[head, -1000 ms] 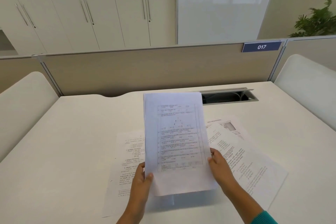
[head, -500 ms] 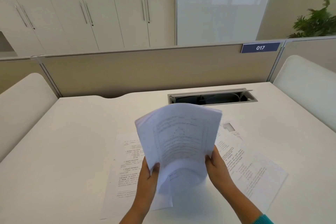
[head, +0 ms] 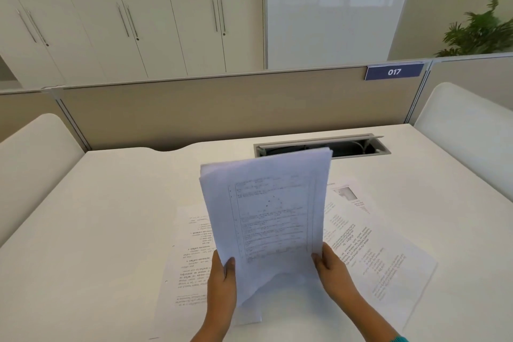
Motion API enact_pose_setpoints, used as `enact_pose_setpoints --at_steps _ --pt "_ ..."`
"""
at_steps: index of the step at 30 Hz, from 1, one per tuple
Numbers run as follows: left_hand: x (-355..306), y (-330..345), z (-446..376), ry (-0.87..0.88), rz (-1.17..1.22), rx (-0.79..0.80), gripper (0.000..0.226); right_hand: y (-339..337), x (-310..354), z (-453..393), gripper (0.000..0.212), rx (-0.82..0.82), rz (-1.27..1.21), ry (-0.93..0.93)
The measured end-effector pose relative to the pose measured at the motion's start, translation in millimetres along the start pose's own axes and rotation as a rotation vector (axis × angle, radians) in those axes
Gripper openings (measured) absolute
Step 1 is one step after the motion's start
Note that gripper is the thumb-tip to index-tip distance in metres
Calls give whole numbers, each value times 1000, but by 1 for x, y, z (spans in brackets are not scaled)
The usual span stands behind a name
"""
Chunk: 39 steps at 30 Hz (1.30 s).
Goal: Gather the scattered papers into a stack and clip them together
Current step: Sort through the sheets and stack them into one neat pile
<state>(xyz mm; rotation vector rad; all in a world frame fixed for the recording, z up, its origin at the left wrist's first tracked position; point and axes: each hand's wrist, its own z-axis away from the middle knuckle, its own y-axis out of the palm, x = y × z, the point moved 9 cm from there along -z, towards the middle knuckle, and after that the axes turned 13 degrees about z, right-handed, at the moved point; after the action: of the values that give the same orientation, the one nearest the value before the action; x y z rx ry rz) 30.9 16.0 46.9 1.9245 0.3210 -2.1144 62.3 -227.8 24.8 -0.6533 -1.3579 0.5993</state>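
Note:
A stack of printed papers (head: 266, 211) stands nearly upright above the white desk (head: 97, 216), its lower edge bent and close to the desk. My left hand (head: 222, 283) grips the stack's lower left edge, thumb on the front. My right hand (head: 333, 269) grips the lower right edge. One printed sheet (head: 188, 264) lies flat on the desk to the left under the stack. Two overlapping sheets (head: 372, 253) lie flat to the right. No clip is visible.
An open cable tray (head: 358, 146) is set into the desk behind the papers. A beige partition (head: 208, 108) with a blue "017" sign (head: 394, 72) closes the desk's far side. White side panels (head: 466, 130) stand left and right.
The stack sagged and curled forward half a second ago; it now stands straighter again, tilted slightly right. Both hands keep their hold at the lower edges.

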Motion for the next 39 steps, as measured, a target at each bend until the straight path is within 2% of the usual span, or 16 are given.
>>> enact_pose_setpoints --at_steps 2,6,10,11,13,16,19,22,25,28,31,35,37,39 --pt "8 -1 -3 -30 -32 10 50 -2 -4 -1 19 7 32 -16" --pt "20 4 -9 -61 -208 102 35 -5 -25 -7 10 -54 166 38" --pt "36 -1 -15 13 -508 215 28 -1 -51 -12 25 9 129 145" --pt "46 -6 -18 9 -645 262 37 -2 -57 -11 27 21 103 179" --pt "74 -14 -20 -35 -919 413 72 -4 -69 -11 30 29 48 238" --pt "93 -21 -19 -29 -1052 519 115 -5 -78 -11 30 28 -22 281" --pt "99 -20 -21 -1 -1126 524 136 -5 -77 -11 29 25 -48 273" --pt "100 -20 -22 28 -1153 514 144 -3 -77 -10 29 14 -23 261" --pt "99 -19 -20 21 -1153 516 139 -3 -77 -10 30 8 -8 255" --pt "97 -18 -20 20 -1151 490 124 -3 -76 -9 30 5 5 247" --pt "91 -17 -20 72 -1124 412 106 -5 -74 -9 31 5 7 240" --pt "81 -23 -19 75 -954 332 77 -5 -73 -9 30 24 -10 242" --pt "73 -33 -21 46 -803 227 63 -5 -73 -8 30 32 -23 246" --pt "62 -51 -24 4 -659 57 52 -5 -74 -8 30 35 -36 252"
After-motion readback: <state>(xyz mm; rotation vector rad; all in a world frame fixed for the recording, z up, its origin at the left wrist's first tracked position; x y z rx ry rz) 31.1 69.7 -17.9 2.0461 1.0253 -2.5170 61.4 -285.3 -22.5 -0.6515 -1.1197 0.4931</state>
